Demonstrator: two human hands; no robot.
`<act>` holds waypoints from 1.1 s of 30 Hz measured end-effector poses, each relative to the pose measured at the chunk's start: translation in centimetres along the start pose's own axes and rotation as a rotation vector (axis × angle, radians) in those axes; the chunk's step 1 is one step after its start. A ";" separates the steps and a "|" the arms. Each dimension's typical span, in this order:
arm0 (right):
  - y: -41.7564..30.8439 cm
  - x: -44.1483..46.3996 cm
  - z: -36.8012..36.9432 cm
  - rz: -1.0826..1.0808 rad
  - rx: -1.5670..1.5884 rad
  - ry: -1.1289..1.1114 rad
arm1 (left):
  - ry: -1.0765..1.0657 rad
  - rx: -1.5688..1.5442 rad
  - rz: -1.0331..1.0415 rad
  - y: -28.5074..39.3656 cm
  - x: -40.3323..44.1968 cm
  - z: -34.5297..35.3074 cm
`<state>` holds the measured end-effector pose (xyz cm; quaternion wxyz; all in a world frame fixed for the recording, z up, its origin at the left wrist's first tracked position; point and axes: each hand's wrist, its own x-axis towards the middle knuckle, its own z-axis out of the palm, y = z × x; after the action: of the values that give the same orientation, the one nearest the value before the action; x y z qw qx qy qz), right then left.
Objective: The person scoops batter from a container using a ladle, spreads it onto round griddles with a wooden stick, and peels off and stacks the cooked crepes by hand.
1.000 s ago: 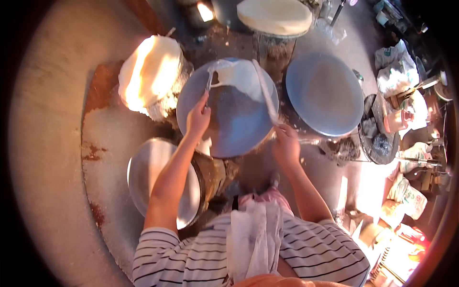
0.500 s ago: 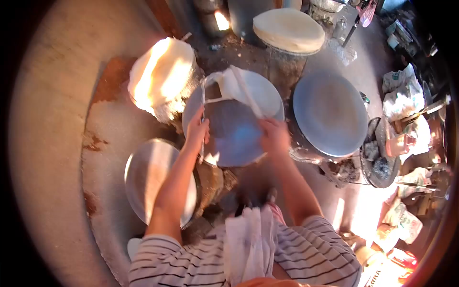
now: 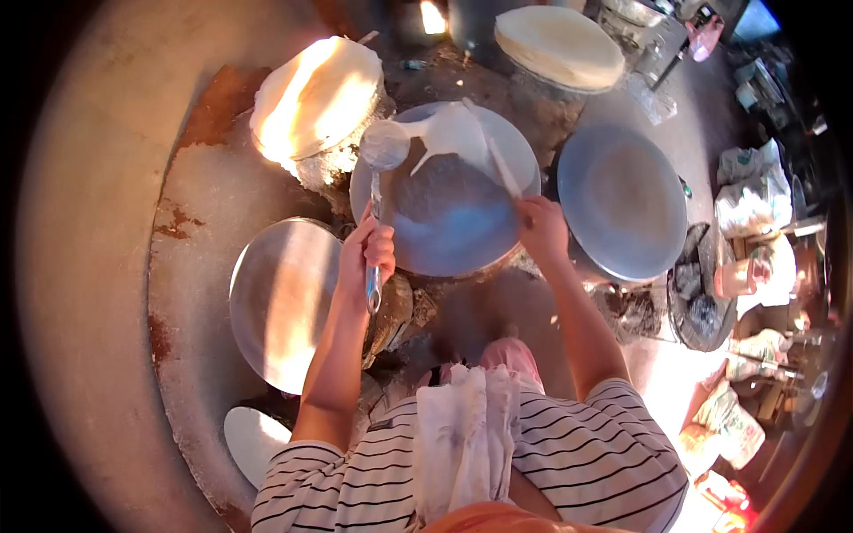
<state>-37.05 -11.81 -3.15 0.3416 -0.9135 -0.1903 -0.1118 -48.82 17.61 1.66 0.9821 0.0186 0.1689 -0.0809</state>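
A wide round griddle (image 3: pixel 453 253) lies in front of me. White batter (image 3: pixel 458 138) covers its far part in an uneven sheet, with grey metal showing nearer to me. My left hand (image 3: pixel 368 249) is closed around the handle of a metal ladle (image 3: pixel 385 145), whose whitish bowl is over the griddle's left rim. Held in my right hand (image 3: pixel 542 229) is a long, flat, pale spreading stick (image 3: pixel 498 160). It slants over the batter's right side, its far end near the back rim; whether its whole edge touches the batter I cannot tell.
To the right is a second round griddle (image 3: pixel 622 200). A stack of round pale sheets (image 3: pixel 560 49) stands at the back, and another sunlit stack (image 3: pixel 315 98) at the left. A round metal lid or pan (image 3: pixel 284 302) lies nearer left. Plastic bags (image 3: pixel 753 191) crowd the far right.
The ladle has turned so that its bowl faces up into view. The batter lies in a different shape across the far griddle. The stick and right hand have shifted slightly right as the view moved.
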 end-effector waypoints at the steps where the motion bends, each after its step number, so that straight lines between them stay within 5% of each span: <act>1: -0.3 0.9 0.8 -0.066 0.029 -0.017 | -0.017 -0.036 0.001 -0.4 -0.3 0.3; 6: -2.2 4.9 2.6 -0.175 0.118 -0.208 | -0.047 0.055 0.160 -2.8 -3.1 1.1; 7: -2.4 4.9 2.9 -0.218 0.158 -0.236 | 0.147 0.254 0.299 -4.1 -3.9 3.1; 11: -3.0 5.8 1.1 -0.313 0.184 -0.300 | 0.289 0.962 0.506 -6.2 -4.8 3.8; 15: 2.6 8.6 -2.6 -0.303 0.033 -0.192 | 0.632 1.752 0.798 -7.4 -2.2 -1.0; 20: 3.9 12.8 2.3 -0.474 0.107 -0.402 | 0.924 1.697 0.775 -12.1 -0.7 -0.5; 25: 0.5 13.5 3.6 -0.645 0.186 -0.505 | 0.984 1.440 0.715 -16.6 -1.7 -0.4; 33: 3.2 16.1 -1.1 -0.780 0.377 -0.583 | 0.968 1.586 0.745 -19.6 -2.1 -0.5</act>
<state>-21.25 -10.36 1.21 0.3660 -0.6906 -0.6205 0.0642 -54.19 -1.40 1.75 0.4740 0.7512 0.4310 0.1590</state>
